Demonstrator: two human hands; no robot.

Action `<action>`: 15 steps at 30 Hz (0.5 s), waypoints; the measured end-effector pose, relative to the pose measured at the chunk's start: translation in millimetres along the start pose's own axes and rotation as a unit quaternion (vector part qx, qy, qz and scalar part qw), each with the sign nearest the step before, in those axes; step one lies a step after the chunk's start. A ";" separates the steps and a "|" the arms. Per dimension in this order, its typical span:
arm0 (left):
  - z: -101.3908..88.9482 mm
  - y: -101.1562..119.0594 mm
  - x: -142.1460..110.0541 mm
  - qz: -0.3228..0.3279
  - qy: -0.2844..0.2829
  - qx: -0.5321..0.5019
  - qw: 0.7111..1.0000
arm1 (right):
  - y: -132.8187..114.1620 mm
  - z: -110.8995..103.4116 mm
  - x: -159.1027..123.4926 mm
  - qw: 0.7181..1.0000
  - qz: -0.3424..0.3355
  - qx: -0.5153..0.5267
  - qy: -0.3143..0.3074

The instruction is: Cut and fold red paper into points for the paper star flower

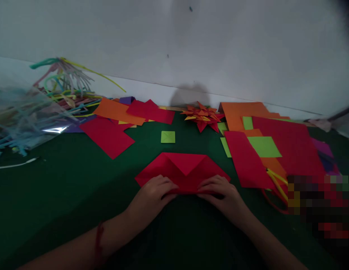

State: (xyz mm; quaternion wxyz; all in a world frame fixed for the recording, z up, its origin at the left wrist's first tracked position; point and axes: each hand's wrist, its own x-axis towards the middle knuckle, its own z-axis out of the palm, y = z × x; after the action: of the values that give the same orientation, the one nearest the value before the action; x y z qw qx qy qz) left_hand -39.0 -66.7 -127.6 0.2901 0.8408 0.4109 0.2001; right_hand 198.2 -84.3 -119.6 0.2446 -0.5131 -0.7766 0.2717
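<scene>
A sheet of red paper (186, 180) lies on the green table directly before me. Its far corner is folded inward as a triangle, and pointed corners stick out at left and right. Along the near edge, my left hand (157, 190) pinches the paper between thumb and fingers. My right hand (220, 190) grips the same edge farther right, its fingers closed on it. A strip of that near edge shows between the hands, bent up or folded; the fingers partly hide it. A small light-green folded square (168, 137) sits beyond the paper.
A red-orange layered paper flower (202, 115) stands near the wall. Red sheets (107, 137) and an orange sheet (119, 111) lie at left, beside a clear bag (30, 112) with pipe cleaners. More red paper (289, 146) and yellow-handled scissors (277, 178) are at right.
</scene>
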 end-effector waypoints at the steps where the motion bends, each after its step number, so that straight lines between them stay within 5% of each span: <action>1: -0.8 0.3 0.8 -0.004 -0.002 -0.007 1.000 | 0.1 -1.0 -0.2 1.000 -0.003 -0.010 -0.005; 7: -3.2 4.6 7.0 -0.057 0.000 -0.030 0.998 | -1.9 -1.3 1.9 0.999 0.038 -0.034 0.000; 15: 1.7 5.7 13.1 -0.064 0.027 0.070 0.995 | -7.6 2.5 10.5 0.995 0.091 -0.045 0.018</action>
State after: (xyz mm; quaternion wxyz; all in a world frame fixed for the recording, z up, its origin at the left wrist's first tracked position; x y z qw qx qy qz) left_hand -27.2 -59.5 -123.9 0.2318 0.8253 0.4844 0.1748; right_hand 187.9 -77.5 -115.3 0.2092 -0.5969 -0.7338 0.2480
